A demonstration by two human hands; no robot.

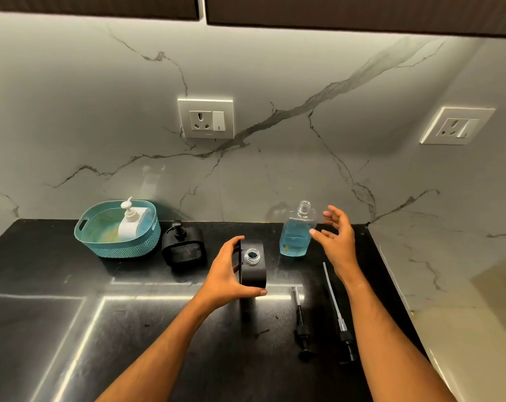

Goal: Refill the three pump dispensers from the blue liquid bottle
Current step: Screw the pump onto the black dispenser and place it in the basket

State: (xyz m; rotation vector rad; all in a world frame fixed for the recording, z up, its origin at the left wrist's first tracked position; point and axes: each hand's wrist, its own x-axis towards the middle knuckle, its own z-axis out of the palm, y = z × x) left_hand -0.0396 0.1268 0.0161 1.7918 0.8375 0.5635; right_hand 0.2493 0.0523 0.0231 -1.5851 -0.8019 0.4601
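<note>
My left hand (228, 274) grips a black dispenser (253, 264) with its neck uncovered, in the middle of the dark counter (130, 329). The clear bottle of blue liquid (296, 232) stands uncapped behind it to the right. My right hand (337, 236) hovers just right of that bottle, fingers spread and holding nothing. A second black dispenser (183, 245) with its pump on stands to the left. A white pump dispenser (130, 221) sits inside a teal basket (86, 227).
Two removed pumps lie on the counter at the right: a short black one (301, 326) and a longer one with a clear tube (337, 311). The marble wall has two sockets (206, 118) (457, 126). A pale counter edge (449, 329) borders the right.
</note>
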